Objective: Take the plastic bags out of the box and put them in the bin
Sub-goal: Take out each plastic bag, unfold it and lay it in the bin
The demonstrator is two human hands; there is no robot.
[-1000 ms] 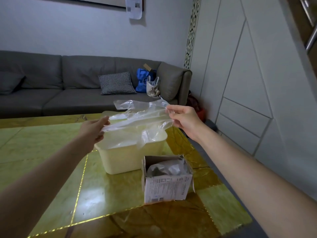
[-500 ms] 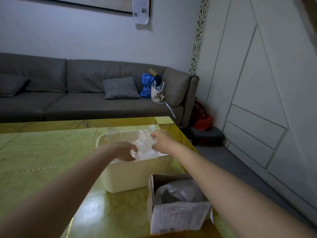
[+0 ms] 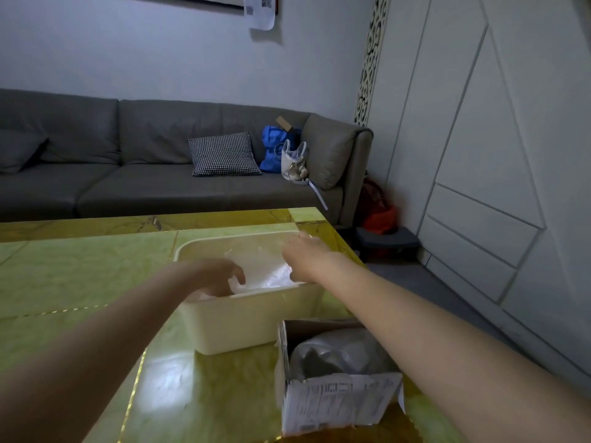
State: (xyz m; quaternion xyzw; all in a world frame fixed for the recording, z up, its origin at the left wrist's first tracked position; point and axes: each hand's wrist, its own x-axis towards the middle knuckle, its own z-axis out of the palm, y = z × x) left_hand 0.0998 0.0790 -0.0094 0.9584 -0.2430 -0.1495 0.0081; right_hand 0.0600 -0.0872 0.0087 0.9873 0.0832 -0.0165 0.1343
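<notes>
A cream plastic bin (image 3: 256, 321) stands on the yellow-green table (image 3: 80, 276). A clear plastic bag (image 3: 259, 260) lies spread inside it. My left hand (image 3: 220, 276) dips over the near rim, its fingers curled on the bag's left part. My right hand (image 3: 307, 257) is over the bin's right side and grips the bag near the far right corner; its fingertips are blurred. In front of the bin, an open cardboard box (image 3: 335, 401) with a printed label holds a crumpled grey plastic bag (image 3: 332, 353). My right forearm passes just above that box.
The table's right edge runs close to the bin and box, with grey floor beyond. A grey sofa (image 3: 160, 187) with a checked cushion (image 3: 224, 155) and bags stands behind the table. White panelled wall on the right.
A second ago both hands held the clear bag stretched above the bin. They have since lowered it into the bin and moved apart, and the bag now lies spread out inside.
</notes>
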